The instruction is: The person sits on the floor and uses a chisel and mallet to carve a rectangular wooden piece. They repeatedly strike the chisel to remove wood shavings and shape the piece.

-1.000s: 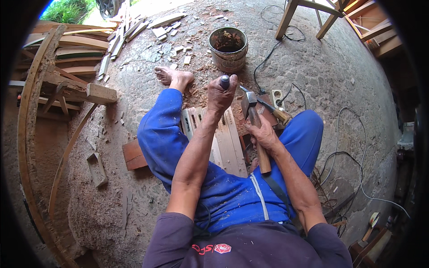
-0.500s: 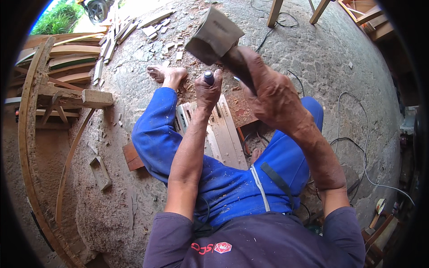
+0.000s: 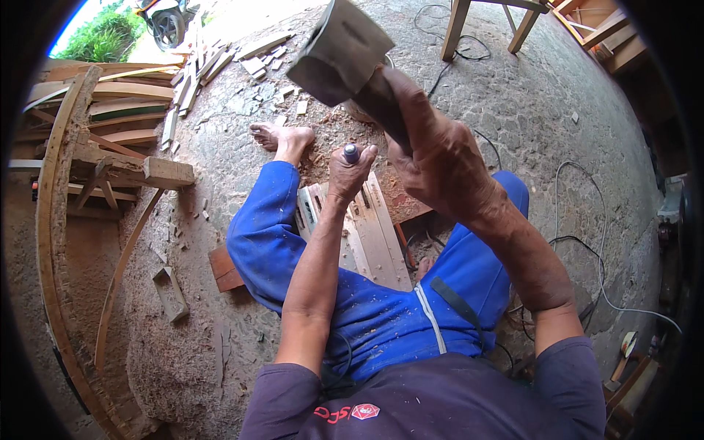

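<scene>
My left hand (image 3: 347, 180) grips an upright chisel (image 3: 351, 152) with a dark handle over pale, slotted wooden boards (image 3: 359, 235) between my legs; the blade is hidden under the fist. My right hand (image 3: 438, 165) is raised close to the camera, above and right of the left, closed round the dark shaft of a hammer (image 3: 337, 51) with a large squared metal head. The boards lie beside a reddish wooden block (image 3: 227, 269) that shows past my left knee. Wood chips are scattered on the boards and around my bare left foot (image 3: 282, 137).
Curved timber strips (image 3: 55, 220) stand at the left. Offcuts (image 3: 202, 70) litter the concrete floor at the upper left, near a motorbike wheel (image 3: 167, 26). A bucket (image 3: 356, 111) is mostly behind the hammer. A wooden stand (image 3: 458, 26) is at the top; cables (image 3: 601, 242) snake along the right.
The hammer has risen from beside my right thigh toward the camera, and a little further up-left in the last half second. My left hand with the chisel has moved slightly downward in view.
</scene>
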`<state>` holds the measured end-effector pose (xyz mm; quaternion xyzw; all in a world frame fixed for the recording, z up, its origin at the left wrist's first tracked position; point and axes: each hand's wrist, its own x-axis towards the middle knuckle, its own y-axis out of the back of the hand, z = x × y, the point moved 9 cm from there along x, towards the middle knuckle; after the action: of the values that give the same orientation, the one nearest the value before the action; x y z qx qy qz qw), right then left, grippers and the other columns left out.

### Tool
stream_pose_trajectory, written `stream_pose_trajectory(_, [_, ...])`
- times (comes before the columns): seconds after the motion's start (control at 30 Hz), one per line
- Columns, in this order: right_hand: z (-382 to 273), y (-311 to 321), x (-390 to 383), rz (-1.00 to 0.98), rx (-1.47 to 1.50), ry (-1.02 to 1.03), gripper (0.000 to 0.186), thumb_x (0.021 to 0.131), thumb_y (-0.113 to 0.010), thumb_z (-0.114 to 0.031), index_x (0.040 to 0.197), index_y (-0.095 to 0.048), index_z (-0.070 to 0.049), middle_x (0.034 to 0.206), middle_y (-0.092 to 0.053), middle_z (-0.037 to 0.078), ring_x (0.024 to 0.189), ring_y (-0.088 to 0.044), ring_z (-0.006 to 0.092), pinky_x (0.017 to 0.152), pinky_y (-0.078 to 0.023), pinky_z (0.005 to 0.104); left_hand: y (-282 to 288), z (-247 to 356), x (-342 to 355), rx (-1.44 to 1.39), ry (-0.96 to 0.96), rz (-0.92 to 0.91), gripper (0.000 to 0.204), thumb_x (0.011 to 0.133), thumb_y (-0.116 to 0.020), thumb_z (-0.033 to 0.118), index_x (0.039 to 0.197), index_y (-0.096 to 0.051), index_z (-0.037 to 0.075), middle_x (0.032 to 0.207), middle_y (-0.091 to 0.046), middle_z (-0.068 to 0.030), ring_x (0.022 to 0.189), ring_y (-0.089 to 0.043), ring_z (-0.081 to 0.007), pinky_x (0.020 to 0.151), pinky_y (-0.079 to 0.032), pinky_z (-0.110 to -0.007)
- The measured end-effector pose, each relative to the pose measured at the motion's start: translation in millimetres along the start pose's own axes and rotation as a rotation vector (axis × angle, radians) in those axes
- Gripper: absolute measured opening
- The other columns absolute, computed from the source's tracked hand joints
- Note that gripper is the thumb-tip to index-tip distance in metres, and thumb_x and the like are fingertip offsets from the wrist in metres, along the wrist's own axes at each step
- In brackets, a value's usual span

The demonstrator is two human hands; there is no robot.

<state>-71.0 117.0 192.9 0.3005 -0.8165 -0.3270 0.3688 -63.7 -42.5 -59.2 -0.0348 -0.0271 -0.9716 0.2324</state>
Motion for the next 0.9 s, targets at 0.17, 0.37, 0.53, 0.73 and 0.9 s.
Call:
stream_pose_trajectory(0.17, [73.2,-94.3,-62.1,-0.529,0.066,-0.212,0.064,0.087,-0.064,-0.005,0.146,-0.04,-0.01,0.113,-0.068,0.023,0.099,-0.069,0.044,0.08,-0.057,0.0512,-17.2,41.5,-39.9,-0.002,-0.306,0.014,0.01,0.087,-0.075,0.013,0.09,-0.069,0.005,0.084,-0.071,-0.0102,0.082,-0.069,-0.0225,0.078,-0.055,-0.035])
stream_pose_trajectory(0.37, [77.6,-102.1,-103.2,-0.174,0.719,-0.485,0.062,0.089,-0.068,-0.006,0.146,-0.045,-0.007,0.092,-0.061,0.004,0.07,-0.061,0.0144,0.063,-0.051,0.0293,2.0,12.4,-9.6,0.103,-0.046,0.095,0.042,0.094,-0.071,0.018,0.06,-0.051,0.005,0.054,-0.047,-0.0018,0.05,-0.044,-0.0115,0.047,-0.036,-0.034])
stream_pose_trajectory(0.53, [105.8,-113.8,-141.8,-0.031,0.949,-0.668,0.062,0.088,-0.07,-0.007,0.145,-0.044,-0.005,0.078,-0.054,-0.001,0.055,-0.053,0.0074,0.047,-0.046,0.0247,-9.3,79.1,9.5,0.163,-0.233,0.151,0.044,0.096,-0.071,0.021,0.062,-0.05,0.003,0.054,-0.044,-0.0011,0.052,-0.039,-0.0092,0.048,-0.035,-0.033])
stream_pose_trajectory(0.73, [120.7,-126.6,-151.3,-0.061,1.031,-0.773,0.061,0.089,-0.07,-0.009,0.143,-0.043,-0.003,0.074,-0.053,-0.001,0.05,-0.051,0.0072,0.044,-0.045,0.0245,-5.2,61.4,0.5,0.233,-0.236,0.167,0.042,0.094,-0.072,0.019,0.063,-0.05,0.002,0.055,-0.044,-0.0048,0.052,-0.039,-0.0107,0.048,-0.035,-0.035])
stream_pose_trajectory(0.9, [118.1,-124.8,-151.1,-0.046,1.019,-0.794,0.063,0.09,-0.068,-0.01,0.147,-0.042,-0.004,0.07,-0.051,-0.003,0.05,-0.05,0.0064,0.045,-0.044,0.0253,-15.6,62.5,-3.0,0.256,-0.214,0.15,0.039,0.094,-0.07,0.017,0.064,-0.051,0.002,0.055,-0.046,-0.0056,0.053,-0.04,-0.0113,0.049,-0.038,-0.034])
